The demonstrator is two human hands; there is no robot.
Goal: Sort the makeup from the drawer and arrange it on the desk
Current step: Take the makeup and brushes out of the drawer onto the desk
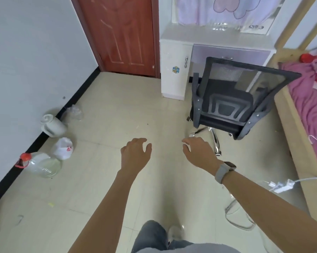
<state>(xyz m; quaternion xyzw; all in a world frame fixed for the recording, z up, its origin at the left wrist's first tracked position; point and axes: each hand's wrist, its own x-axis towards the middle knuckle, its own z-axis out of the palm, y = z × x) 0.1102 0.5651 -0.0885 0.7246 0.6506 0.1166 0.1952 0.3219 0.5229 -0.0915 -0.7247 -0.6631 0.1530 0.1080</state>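
1. Both grips empty. My left hand (135, 152) and right hand (199, 152) are out in front over the floor (117, 110), fingers loosely curled, holding nothing.
2. Probably reaching ahead because I'm not at the bench (208, 38) yet; it sits far right against the wall.
3. Purple drawer (230, 53) under the bench top looks closed. No makeup visible, presumably inside.
4. Black mesh chair (245, 95) stands right in front of the drawer, back toward me. Likely needs shifting first.
5. Room: pale tile floor, red door (124, 33) far centre, bottles and a bag along the left wall, bed with pink sheet (307, 99) right.
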